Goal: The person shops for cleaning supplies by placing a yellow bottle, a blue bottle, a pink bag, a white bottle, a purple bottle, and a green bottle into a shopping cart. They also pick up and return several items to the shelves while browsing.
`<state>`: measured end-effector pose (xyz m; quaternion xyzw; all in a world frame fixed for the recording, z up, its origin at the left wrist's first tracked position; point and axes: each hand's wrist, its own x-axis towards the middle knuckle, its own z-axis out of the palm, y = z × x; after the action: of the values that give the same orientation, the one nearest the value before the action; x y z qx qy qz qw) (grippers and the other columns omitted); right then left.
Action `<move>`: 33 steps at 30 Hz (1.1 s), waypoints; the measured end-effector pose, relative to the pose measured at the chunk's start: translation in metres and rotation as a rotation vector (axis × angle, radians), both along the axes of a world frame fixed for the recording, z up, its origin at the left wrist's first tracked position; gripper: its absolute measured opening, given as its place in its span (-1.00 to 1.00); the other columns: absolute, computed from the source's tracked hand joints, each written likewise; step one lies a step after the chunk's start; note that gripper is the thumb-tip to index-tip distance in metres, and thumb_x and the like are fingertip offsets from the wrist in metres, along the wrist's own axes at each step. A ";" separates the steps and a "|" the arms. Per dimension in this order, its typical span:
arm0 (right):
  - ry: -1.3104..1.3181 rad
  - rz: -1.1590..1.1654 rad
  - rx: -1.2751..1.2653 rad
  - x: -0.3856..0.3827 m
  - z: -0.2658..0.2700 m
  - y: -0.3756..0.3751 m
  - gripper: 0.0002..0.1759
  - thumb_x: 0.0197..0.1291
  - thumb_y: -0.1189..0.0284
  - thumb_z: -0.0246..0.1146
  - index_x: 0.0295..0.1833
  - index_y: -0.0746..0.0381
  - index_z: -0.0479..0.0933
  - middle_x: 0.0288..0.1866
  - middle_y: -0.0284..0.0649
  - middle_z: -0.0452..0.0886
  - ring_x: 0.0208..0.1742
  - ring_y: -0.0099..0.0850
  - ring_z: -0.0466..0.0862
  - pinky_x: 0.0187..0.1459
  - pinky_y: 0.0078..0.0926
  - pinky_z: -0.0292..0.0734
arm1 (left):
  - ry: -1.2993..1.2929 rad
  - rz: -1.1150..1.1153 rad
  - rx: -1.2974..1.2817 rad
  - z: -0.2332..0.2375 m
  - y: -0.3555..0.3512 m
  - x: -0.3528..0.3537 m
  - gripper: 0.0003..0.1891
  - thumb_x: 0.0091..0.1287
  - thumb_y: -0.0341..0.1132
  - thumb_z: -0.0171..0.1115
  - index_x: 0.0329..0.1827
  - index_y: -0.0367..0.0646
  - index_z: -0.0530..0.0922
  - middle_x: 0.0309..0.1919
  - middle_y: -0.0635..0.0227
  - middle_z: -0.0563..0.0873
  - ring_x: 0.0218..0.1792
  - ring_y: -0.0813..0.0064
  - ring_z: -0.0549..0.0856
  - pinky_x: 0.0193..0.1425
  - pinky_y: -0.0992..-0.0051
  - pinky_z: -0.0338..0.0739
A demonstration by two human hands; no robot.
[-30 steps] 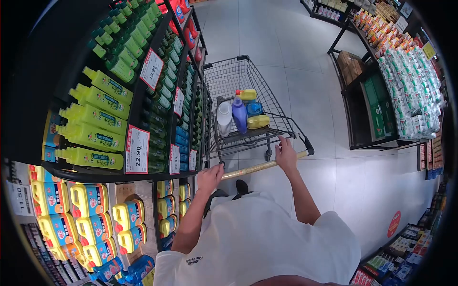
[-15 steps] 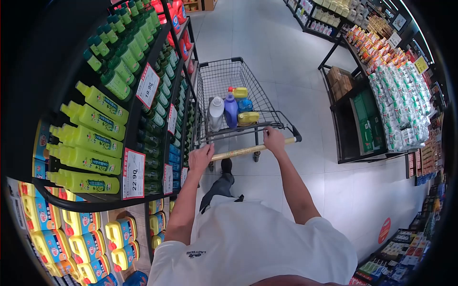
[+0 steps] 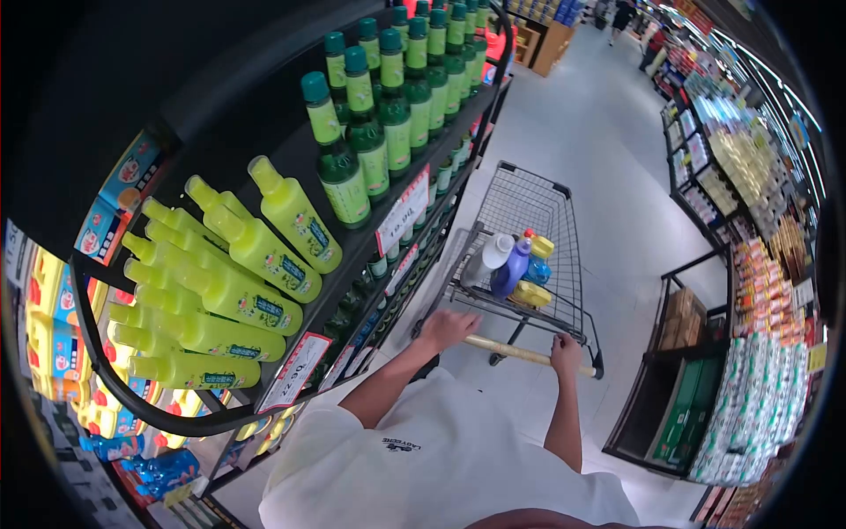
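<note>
My left hand (image 3: 450, 329) is on the left part of the shopping cart handle (image 3: 511, 350), its fingers over the bar. Nearer the bar's right end, my right hand (image 3: 566, 352) is closed round it. Ahead of both hands stands the wire shopping cart (image 3: 565, 220). Standing together near its handle end are a whitish bottle (image 3: 486, 260), a purple bottle (image 3: 511, 268), a blue pack (image 3: 537, 271) and yellow containers, one (image 3: 530, 294) lying closest to me.
Close on the left is a black shelf with yellow-green spray-shaped bottles (image 3: 256, 300), green bottles (image 3: 366, 150) and price tags (image 3: 295, 370). On the right, a black rack (image 3: 634, 388) holds stacked packs (image 3: 749, 406). Grey aisle floor (image 3: 586, 115) runs ahead; people (image 3: 621, 18) are far off.
My view has turned left and tilted, so the shelf bottles fill more of the left side. Cart and hands now appear lower and further right. Both hands stay on the handle.
</note>
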<state>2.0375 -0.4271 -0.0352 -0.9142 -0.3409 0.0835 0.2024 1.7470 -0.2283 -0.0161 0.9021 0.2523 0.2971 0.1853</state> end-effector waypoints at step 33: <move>0.287 1.327 -0.132 -0.027 0.053 0.207 -0.46 0.34 0.12 0.36 0.21 0.29 0.48 -0.30 0.26 0.69 -0.21 0.29 0.67 -0.25 0.18 0.54 | -0.244 0.766 0.266 0.155 -0.027 -0.045 -0.63 0.16 -0.61 0.33 0.05 -0.16 0.67 0.08 0.29 0.78 0.11 0.20 0.75 0.15 0.26 0.63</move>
<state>2.0107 -0.2199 0.0176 -0.5020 -0.7934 0.3308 0.0953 1.7023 -0.2557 0.1394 0.7175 0.5050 0.4789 -0.0281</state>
